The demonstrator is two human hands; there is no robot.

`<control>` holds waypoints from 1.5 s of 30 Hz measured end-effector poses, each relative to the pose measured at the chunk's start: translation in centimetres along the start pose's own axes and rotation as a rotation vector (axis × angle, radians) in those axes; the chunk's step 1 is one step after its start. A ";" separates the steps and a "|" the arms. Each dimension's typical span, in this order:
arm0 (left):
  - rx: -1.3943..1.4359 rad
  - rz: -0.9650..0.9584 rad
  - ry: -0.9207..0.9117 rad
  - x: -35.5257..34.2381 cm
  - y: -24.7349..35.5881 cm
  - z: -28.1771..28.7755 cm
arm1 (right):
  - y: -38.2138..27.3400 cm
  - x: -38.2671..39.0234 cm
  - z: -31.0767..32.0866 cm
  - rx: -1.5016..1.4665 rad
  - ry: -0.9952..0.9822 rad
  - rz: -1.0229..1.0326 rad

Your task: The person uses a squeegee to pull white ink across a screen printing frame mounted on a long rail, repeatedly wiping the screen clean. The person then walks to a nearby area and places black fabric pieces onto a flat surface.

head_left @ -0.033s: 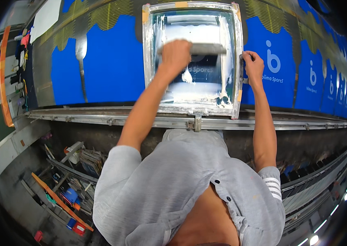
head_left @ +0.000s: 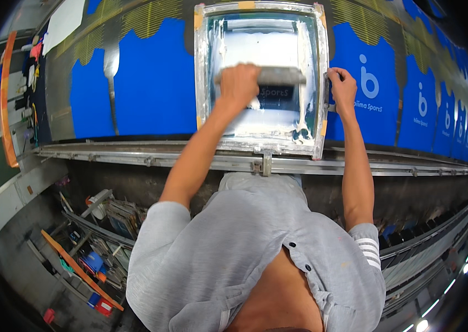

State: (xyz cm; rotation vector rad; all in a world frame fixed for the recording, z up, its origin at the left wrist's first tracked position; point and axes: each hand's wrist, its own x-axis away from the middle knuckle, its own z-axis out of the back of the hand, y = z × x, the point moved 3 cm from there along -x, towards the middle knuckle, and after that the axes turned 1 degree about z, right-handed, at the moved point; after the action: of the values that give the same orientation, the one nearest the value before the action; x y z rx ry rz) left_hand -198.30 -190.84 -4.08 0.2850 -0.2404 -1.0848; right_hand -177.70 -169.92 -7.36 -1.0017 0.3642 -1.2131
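My left hand (head_left: 238, 86) is closed round a long squeegee (head_left: 281, 76), blurred by motion, which lies crosswise inside a screen-printing frame (head_left: 322, 119). White ink (head_left: 248, 50) coats the mesh beyond the blade, and thick smears of it run along the inner right side. Nearer to me, a dark part of the mesh shows a stencil design. At the frame's right edge, my right hand (head_left: 343, 87) has its fingers curled against the metal rim. Left of the frame lies a plain blue garment piece (head_left: 154, 83); to its right is a blue piece (head_left: 362, 88) with a white print.
More blue pieces (head_left: 89, 99) lie along the long printing table, the printed ones (head_left: 422, 105) receding to the right. A metal rail (head_left: 344, 164) runs along its near edge, with a bracket (head_left: 266, 164) under the frame. Cluttered shelving (head_left: 93, 260) stands behind me at lower left.
My left hand has drawn the squeegee a little toward me, and more of the mesh beyond it is white. My right hand stays at the frame's edge.
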 end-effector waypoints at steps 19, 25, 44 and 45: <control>0.083 -0.019 0.141 20.6 -12.0 6.9 | -7.7 7.2 -17.0 -0.283 0.144 0.265; 0.032 -0.005 0.105 25.4 -21.6 10.6 | -11.6 12.7 -26.5 -0.265 0.075 0.144; -0.236 -1.092 -0.089 -3.0 -25.1 11.5 | -13.2 14.1 -29.6 0.043 0.161 0.118; -0.222 -1.085 -0.112 -3.5 -25.0 11.0 | -13.1 14.2 -29.7 0.042 0.177 0.144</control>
State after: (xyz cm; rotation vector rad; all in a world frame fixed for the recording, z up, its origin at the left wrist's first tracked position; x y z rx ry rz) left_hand -224.26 -199.84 -2.56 0.1417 -0.0438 -2.1866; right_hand -201.68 -195.94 -9.45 -0.8205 0.5384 -1.1765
